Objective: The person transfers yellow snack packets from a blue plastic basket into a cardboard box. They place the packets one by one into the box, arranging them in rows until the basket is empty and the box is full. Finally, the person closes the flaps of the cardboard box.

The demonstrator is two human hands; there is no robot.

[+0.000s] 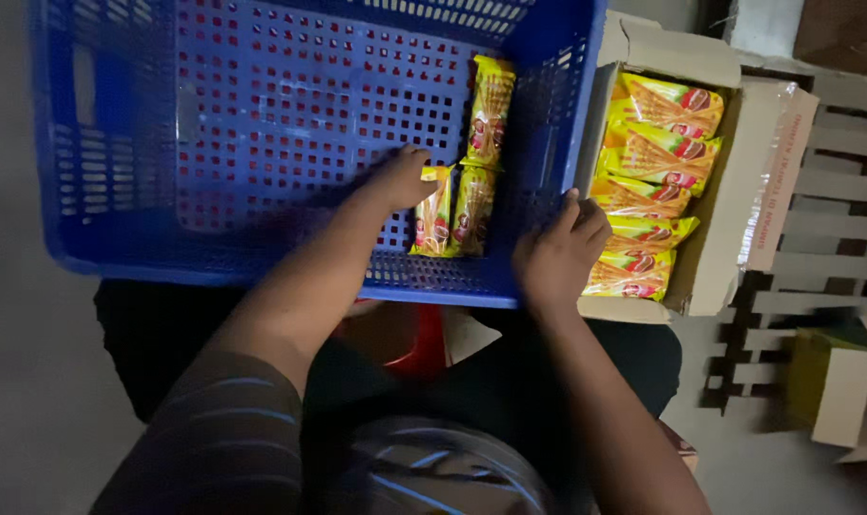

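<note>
Where the left hand (400, 178) reaches into the middle of the frame, its fingers (422, 164) curl down onto the top end of a yellow snack packet (434, 212), touching it; whether they grip it or only press on it cannot be told. That packet lies flat on the crate floor, touching a second packet (473, 210) just to its right. A third packet (491, 110) lies above these two, toward the top of the frame, end to end with the second.

All three rest inside a blue plastic crate (262, 114) with a perforated floor and walls, which fills the upper left and centre of the picture.

At centre right, the right hand (557, 253) rests on the crate's near right corner, fingers (586, 219) loosely bent and empty, their tips lying against the edge of a cardboard box (738, 191) just beside the crate. This open box holds a stacked row of the same yellow packets (657, 153).

Right of the box, pale wooden slats (824, 248) run along the frame's edge, with a smaller carton (838, 391) at lower right. Striped sleeves and dark clothing fill the bottom of the picture.
</note>
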